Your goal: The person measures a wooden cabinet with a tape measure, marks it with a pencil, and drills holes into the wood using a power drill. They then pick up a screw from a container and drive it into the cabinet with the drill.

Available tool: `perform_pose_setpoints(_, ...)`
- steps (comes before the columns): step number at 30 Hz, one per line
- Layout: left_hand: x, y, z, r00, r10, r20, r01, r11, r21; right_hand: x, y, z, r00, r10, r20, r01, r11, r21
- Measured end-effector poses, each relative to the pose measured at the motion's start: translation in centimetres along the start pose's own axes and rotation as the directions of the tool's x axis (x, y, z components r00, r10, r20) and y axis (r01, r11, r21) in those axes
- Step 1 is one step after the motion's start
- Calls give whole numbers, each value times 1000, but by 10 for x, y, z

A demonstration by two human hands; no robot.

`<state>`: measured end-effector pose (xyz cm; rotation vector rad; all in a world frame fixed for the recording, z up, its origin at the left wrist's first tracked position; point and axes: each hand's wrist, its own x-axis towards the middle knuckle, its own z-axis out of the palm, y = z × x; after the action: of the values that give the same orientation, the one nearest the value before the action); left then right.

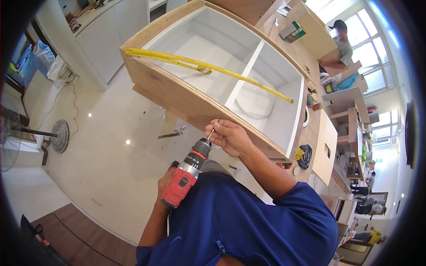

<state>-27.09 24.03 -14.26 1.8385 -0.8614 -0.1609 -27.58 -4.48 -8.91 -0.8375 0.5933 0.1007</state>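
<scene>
My left hand (164,181) is wrapped around the grip of a red and black cordless drill (181,183), which points up toward the cabinet. A thin metal bit (211,134) sticks out of its chuck. The fingers of my right hand (230,138) pinch around the bit's far end, close to the plywood side of a cabinet (177,95). Whether a screw sits at the tip is too small to tell. Across the cabinet's white, divided open front lies an extended yellow tape measure (213,67).
A workbench (317,116) on the right carries a green and white box (292,32), a bottle (320,105) and a black bundle (304,157). A person (341,46) stands behind it, with several others farther off. A standing fan (60,135) and cords are on the left floor.
</scene>
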Motion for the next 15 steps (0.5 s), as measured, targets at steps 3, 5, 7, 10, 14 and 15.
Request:
perform_pose_setpoints(3, -2, -1, -1, 999, -33, 23, 33, 999, -5, -1, 0, 2, 1000, -2, -21, 2, 1000, 1)
perform_pose_setpoints(5, -4, -3, 2, 997, -71, 15, 72, 992, -106, -1, -1, 3, 1000, 1, -21, -1, 1000, 12)
perform_pose_setpoints(7, -6, -6, 4, 999, -54, 5, 54, 995, -80, -1, -1, 1, 1000, 2, -12, -2, 1000, 21)
perform_pose_setpoints(10, -4, -5, 3, 1000, 4, -6, -4, 1000, -27, 0, 0, -1, 1000, -3, 7, 2, 999, 32)
perform_pose_setpoints(14, -4, -5, 5, 1000, -15, -5, 15, 999, -33, -1, -2, 0, 1000, -1, 17, 1, 999, 36)
perform_pose_setpoints(15, -4, -4, 5, 1000, -20, -3, 20, 999, -31, -1, -2, 0, 1000, -2, 23, 1, 999, 38)
